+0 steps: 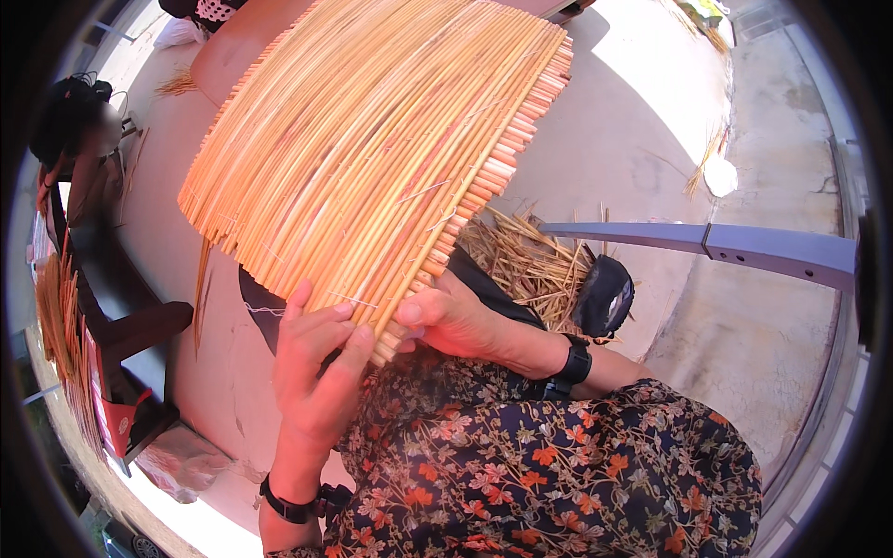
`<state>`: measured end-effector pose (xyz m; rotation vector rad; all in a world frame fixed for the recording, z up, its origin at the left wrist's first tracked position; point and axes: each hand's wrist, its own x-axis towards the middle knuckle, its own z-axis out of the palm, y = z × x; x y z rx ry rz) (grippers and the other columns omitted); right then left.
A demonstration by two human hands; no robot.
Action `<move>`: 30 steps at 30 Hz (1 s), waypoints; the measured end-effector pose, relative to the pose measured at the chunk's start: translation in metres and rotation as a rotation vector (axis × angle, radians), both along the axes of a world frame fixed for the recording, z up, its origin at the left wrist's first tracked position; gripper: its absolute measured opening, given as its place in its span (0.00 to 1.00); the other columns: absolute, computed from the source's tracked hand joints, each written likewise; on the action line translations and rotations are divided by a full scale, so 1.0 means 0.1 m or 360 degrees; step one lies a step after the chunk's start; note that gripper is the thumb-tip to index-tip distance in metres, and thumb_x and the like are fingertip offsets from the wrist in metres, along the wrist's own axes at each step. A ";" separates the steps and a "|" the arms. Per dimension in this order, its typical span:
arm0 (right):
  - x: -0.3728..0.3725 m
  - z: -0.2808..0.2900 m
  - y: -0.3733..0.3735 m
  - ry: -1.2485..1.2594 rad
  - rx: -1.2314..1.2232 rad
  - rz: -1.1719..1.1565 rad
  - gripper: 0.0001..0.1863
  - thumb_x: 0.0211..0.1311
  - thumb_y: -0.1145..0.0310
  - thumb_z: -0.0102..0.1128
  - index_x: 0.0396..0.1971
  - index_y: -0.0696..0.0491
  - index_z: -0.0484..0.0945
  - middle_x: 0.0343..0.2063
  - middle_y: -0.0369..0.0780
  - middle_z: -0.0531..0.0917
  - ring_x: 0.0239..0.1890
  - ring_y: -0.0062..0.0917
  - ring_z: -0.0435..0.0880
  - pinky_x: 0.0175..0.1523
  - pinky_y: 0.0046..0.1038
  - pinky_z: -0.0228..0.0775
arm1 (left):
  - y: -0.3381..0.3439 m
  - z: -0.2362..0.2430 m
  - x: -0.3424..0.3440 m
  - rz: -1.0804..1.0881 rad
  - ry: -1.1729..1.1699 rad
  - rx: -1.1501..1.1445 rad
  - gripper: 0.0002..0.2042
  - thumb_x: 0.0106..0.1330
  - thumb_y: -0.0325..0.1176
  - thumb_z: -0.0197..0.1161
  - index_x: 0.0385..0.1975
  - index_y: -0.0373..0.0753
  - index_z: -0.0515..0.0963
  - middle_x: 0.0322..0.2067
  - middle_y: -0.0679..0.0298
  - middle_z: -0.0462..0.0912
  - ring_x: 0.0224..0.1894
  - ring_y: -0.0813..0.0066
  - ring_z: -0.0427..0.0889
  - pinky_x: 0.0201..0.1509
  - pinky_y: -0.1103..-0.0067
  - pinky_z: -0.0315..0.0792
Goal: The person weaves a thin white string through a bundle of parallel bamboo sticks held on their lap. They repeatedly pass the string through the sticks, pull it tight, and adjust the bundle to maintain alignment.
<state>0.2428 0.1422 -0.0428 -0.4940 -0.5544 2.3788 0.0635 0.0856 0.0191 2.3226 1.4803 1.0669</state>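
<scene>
A wide mat of straw-coloured reed stalks, laid side by side and bound with thin thread, slants up and away from my lap. Its near corner is between my two hands. My left hand has its thumb and fingers closed on the near edge, beside a crossing thread. On the right of that corner, my right hand grips the stalk ends with the thumb on top; its other fingers are mostly hidden beneath. Loose thread hangs out at the mat's left edge, near my left fingers.
A heap of loose stalks lies on the floor right of the mat, next to a black shoe. A grey metal bar juts in from the right. Dark wooden furniture and a reed bundle stand left. Another person is at the far left.
</scene>
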 end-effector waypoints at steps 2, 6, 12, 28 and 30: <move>0.01 -0.01 0.00 0.0022 -0.0002 0.0018 0.27 0.63 0.57 0.66 0.57 0.57 0.72 0.39 0.35 0.81 0.33 0.17 0.76 0.32 0.22 0.67 | 0.00 -0.03 0.00 0.0017 -0.0017 0.0048 0.09 0.57 0.18 0.70 0.36 0.36 0.83 0.38 0.63 0.79 0.45 0.60 0.84 0.65 0.46 0.71; -0.03 -0.09 -0.03 0.0218 -0.0118 0.0082 0.24 0.65 0.58 0.64 0.55 0.55 0.75 0.41 0.34 0.81 0.39 0.18 0.77 0.39 0.23 0.69 | -0.02 -0.05 -0.01 0.0007 -0.0039 0.0030 0.09 0.56 0.17 0.70 0.36 0.36 0.83 0.38 0.62 0.79 0.45 0.60 0.84 0.65 0.46 0.71; -0.07 -0.19 0.00 0.0179 -0.0051 0.0057 0.25 0.67 0.54 0.62 0.57 0.55 0.75 0.44 0.36 0.81 0.41 0.20 0.79 0.42 0.25 0.74 | -0.02 -0.14 -0.05 0.0040 -0.0025 0.0041 0.11 0.55 0.18 0.70 0.37 0.36 0.83 0.39 0.62 0.79 0.47 0.59 0.84 0.66 0.47 0.70; 0.61 0.21 0.19 -0.1698 0.1995 -0.0758 0.14 0.58 0.78 0.66 0.46 0.57 0.83 0.36 0.42 0.84 0.37 0.37 0.84 0.45 0.34 0.75 | 0.10 -0.07 -0.21 0.0015 -0.0228 -0.0393 0.17 0.51 0.25 0.77 0.42 0.37 0.84 0.42 0.60 0.79 0.47 0.62 0.81 0.58 0.63 0.74; 0.45 0.22 0.19 -0.1574 0.2097 -0.0718 0.15 0.55 0.81 0.65 0.44 0.56 0.84 0.34 0.41 0.84 0.37 0.37 0.83 0.42 0.34 0.75 | 0.15 -0.04 -0.21 0.0145 -0.0341 -0.0503 0.17 0.50 0.24 0.78 0.41 0.37 0.84 0.41 0.59 0.78 0.45 0.65 0.81 0.51 0.70 0.75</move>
